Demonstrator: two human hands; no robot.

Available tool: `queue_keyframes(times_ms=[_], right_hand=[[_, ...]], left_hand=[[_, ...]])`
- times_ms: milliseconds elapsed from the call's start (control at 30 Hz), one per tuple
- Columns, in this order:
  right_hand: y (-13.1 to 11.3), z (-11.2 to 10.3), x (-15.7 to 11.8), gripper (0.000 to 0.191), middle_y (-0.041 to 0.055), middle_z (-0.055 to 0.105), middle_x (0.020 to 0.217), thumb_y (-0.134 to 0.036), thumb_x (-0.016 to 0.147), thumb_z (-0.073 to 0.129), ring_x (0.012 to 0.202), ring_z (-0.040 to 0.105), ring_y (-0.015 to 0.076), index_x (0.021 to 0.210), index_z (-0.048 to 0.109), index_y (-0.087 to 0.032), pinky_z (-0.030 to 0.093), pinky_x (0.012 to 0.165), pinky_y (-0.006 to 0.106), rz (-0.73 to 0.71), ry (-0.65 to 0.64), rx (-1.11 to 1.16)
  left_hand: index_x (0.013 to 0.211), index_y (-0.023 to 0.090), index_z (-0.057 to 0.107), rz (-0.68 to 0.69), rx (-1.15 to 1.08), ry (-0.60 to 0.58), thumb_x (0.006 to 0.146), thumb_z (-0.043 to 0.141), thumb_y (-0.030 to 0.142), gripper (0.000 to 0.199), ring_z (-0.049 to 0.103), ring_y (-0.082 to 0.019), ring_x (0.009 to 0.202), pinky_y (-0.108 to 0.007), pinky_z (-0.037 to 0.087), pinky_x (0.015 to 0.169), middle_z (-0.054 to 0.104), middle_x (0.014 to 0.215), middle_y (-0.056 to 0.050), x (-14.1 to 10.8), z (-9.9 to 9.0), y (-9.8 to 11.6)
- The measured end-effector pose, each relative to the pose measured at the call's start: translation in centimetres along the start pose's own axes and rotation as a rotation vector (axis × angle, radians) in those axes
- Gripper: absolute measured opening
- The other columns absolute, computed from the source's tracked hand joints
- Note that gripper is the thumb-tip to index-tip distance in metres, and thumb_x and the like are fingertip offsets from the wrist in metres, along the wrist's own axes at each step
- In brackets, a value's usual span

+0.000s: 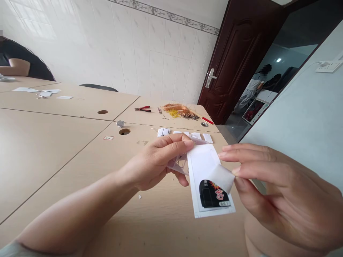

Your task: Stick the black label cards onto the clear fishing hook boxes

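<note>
White printed packet [202, 166], held above the table [53, 160]: left hand [152, 162], fingers pressed together on its top edge and crumpled clear film [179, 164]; right hand [276, 185], fingers pinching a lifted white flap [222, 178].

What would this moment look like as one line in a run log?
left hand: holds printed white strip | right hand: pinches white flap
</note>
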State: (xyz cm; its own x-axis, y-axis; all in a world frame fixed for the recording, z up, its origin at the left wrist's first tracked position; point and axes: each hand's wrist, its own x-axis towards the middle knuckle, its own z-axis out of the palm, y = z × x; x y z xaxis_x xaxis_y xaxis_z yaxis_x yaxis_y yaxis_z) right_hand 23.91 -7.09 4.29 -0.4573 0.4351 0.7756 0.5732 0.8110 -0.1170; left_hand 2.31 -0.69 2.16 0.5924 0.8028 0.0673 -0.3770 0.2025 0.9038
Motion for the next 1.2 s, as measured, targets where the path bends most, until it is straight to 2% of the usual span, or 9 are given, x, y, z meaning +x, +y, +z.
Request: queue_keyframes(times_ms=[133,300,400,467,533,633,767,967,1200], right_hand=[[-0.3,-0.3,-0.3,0.016,0.0008,0.077,0.11,-0.008,0.091,0.059,0.113,0.069,0.0088,0.096,0.064,-0.022,0.053,0.105,0.022,0.054,0.001,-0.036],[-0.5,-0.3,-0.4,0.013,0.0019,0.079,0.104,-0.013,0.091,0.059,0.108,0.072,0.0149,0.09,0.065,-0.025,0.056,0.104,0.03,0.073,0.002,-0.103],[-1.0,-0.5,-0.4,0.017,0.0016,0.08,0.1,-0.01,0.088,0.059,0.102,0.075,0.0174,0.084,0.063,-0.026,0.061,0.097,0.033,0.067,0.064,-0.1],[-1.3,-0.6,-0.6,0.019,-0.0003,0.08,0.096,-0.007,0.084,0.061,0.096,0.077,0.0171,0.083,0.062,-0.026,0.063,0.091,0.032,0.052,0.133,-0.08],[-1.2,-0.8,-0.7,0.022,-0.002,0.08,0.097,-0.006,0.083,0.063,0.096,0.077,0.0157,0.088,0.063,-0.027,0.063,0.092,0.029,0.032,0.152,-0.056],[-0.7,-1.0,-0.5,0.027,-0.0012,0.079,0.107,-0.006,0.086,0.065,0.107,0.074,0.0144,0.104,0.065,-0.027,0.057,0.104,0.026,0.032,0.075,-0.047],[0.3,-1.1,0.1,0.031,0.0037,0.076,0.12,-0.015,0.088,0.071,0.12,0.07,0.0186,0.116,0.062,-0.025,0.053,0.111,0.032,-0.004,-0.071,-0.127],[1.1,-0.5,0.8,0.022,0.0084,0.073,0.124,-0.023,0.091,0.068,0.118,0.071,0.0236,0.113,0.066,-0.025,0.059,0.102,0.04,-0.013,-0.101,-0.133],[1.6,0.6,1.5,0.016,0.0069,0.074,0.119,-0.01,0.09,0.064,0.107,0.074,0.0191,0.097,0.067,-0.024,0.063,0.091,0.032,-0.042,-0.057,0.103]], left_hand=[[0.081,0.012,0.071,0.002,0.035,0.03,0.087,0.075,0.038,0.027,0.066,-0.011,0.058,-0.015,0.057,0.052,0.072,0.069,-0.004,0.0,0.0,0.1],[0.08,0.012,0.071,0.004,0.044,0.049,0.092,0.068,0.032,0.023,0.066,-0.012,0.058,-0.017,0.058,0.052,0.072,0.07,-0.005,0.0,0.0,0.0],[0.077,0.012,0.071,0.029,0.012,0.041,0.093,0.066,0.027,0.022,0.064,-0.011,0.052,-0.016,0.056,0.046,0.069,0.064,-0.002,0.1,0.0,0.1],[0.076,0.013,0.071,0.035,0.004,0.042,0.093,0.065,0.026,0.023,0.063,-0.011,0.049,-0.016,0.056,0.043,0.068,0.062,-0.001,0.2,0.0,0.2],[0.075,0.012,0.071,0.03,0.001,0.044,0.094,0.065,0.025,0.023,0.063,-0.011,0.049,-0.017,0.058,0.043,0.069,0.062,-0.001,0.2,0.0,0.3],[0.076,0.012,0.071,0.022,-0.011,0.032,0.095,0.064,0.026,0.025,0.063,-0.011,0.049,-0.016,0.058,0.043,0.069,0.062,-0.002,0.1,0.1,0.4],[0.08,0.011,0.072,0.0,-0.03,0.018,0.095,0.064,0.027,0.023,0.064,-0.011,0.048,-0.017,0.058,0.044,0.07,0.063,-0.002,-0.1,0.1,0.5],[0.082,0.012,0.072,-0.001,-0.026,-0.049,0.091,0.072,0.036,0.026,0.066,-0.012,0.052,-0.016,0.059,0.045,0.072,0.066,-0.003,0.0,0.0,0.4],[0.078,0.015,0.068,0.018,0.001,-0.053,0.088,0.076,0.041,0.028,0.065,-0.012,0.056,-0.017,0.06,0.046,0.069,0.069,-0.001,-0.4,0.3,0.0]])
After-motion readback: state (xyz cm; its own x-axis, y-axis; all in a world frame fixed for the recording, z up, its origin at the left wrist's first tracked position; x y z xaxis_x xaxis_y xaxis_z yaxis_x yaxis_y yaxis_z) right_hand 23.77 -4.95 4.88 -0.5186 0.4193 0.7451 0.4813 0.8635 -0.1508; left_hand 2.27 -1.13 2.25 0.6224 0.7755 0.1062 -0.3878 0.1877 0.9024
